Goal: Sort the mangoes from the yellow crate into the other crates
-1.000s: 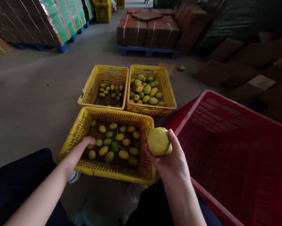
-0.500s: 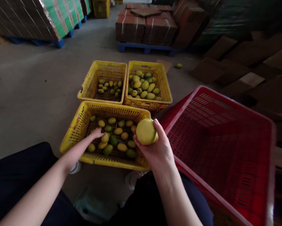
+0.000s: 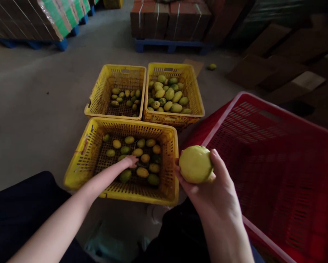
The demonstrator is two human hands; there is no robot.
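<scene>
My right hand [image 3: 210, 186] is closed around a rounded, pale yellow-green fruit [image 3: 196, 164], lemon-like in look. It holds the fruit up between the front yellow crate [image 3: 78, 160] and the red crate [image 3: 224, 122]. My left hand [image 3: 131, 160] reaches down into the front yellow crate among spread-out green and yellow fruits. Its fingers curl downward, and whatever lies under them is hidden. Near it are a yellow fruit [image 3: 142, 172] and a green fruit [image 3: 125, 176]. My left forearm covers part of the crate's near-left side.
Behind stand two more yellow crates, the left one [image 3: 98, 91] with several small fruits, the right one [image 3: 193, 93] piled fuller. Boxes on a blue pallet [image 3: 170, 45] stand farther back. Flattened cardboard [image 3: 253, 71] lies at the right; a stray fruit [image 3: 212, 67] is on the floor.
My left hand has moved right across the crate, away from the yellow fruit it was touching. My right hand, still holding its fruit, has shifted right and down in view.
</scene>
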